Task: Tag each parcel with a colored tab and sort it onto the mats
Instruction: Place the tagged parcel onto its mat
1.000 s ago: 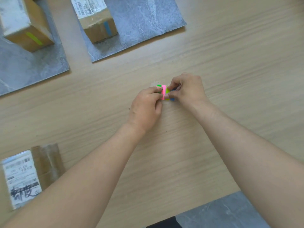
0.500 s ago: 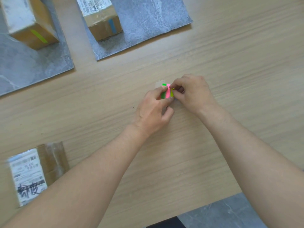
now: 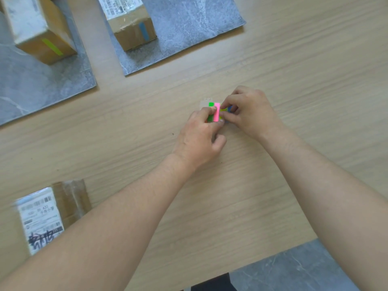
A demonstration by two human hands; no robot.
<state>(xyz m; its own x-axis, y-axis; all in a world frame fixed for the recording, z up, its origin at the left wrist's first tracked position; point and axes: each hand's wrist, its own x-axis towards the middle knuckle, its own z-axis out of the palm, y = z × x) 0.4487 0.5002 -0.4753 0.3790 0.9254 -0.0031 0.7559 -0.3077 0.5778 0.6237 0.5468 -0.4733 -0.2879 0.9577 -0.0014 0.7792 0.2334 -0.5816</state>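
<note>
On the wooden table (image 3: 294, 49), near the middle, two bare hands meet over a small tab pad (image 3: 210, 105). The pad has strips in green, pink, yellow and blue. The left hand (image 3: 199, 137) holds the pad from the near side. Its fingers are curled, and one fingertip and the thumb press on the pad's edge. The right hand (image 3: 249, 112) comes in from the other side. Its fingers are curled too, and its thumb and first finger pinch at the right edge of the pink tab (image 3: 217, 112). The pink tab stands out bright between the two hands. The fingertips hide the far part of the pad, so how much of the tab is loose cannot be told.

Far from the hands, at the top left, lie two grey mats. The left mat (image 3: 31, 91) has a brown parcel (image 3: 37, 28) on it with a green tab (image 3: 52, 46) stuck on its side. The second mat (image 3: 189, 28) has another parcel (image 3: 128, 24) on it with a blue tab (image 3: 144, 31) on its side.

At the lower left a third parcel (image 3: 69, 198) lies on the table, off the mats. It has a white label (image 3: 39, 217) with black writing, and the left arm covers part of it. No colored tab shows on it.
</note>
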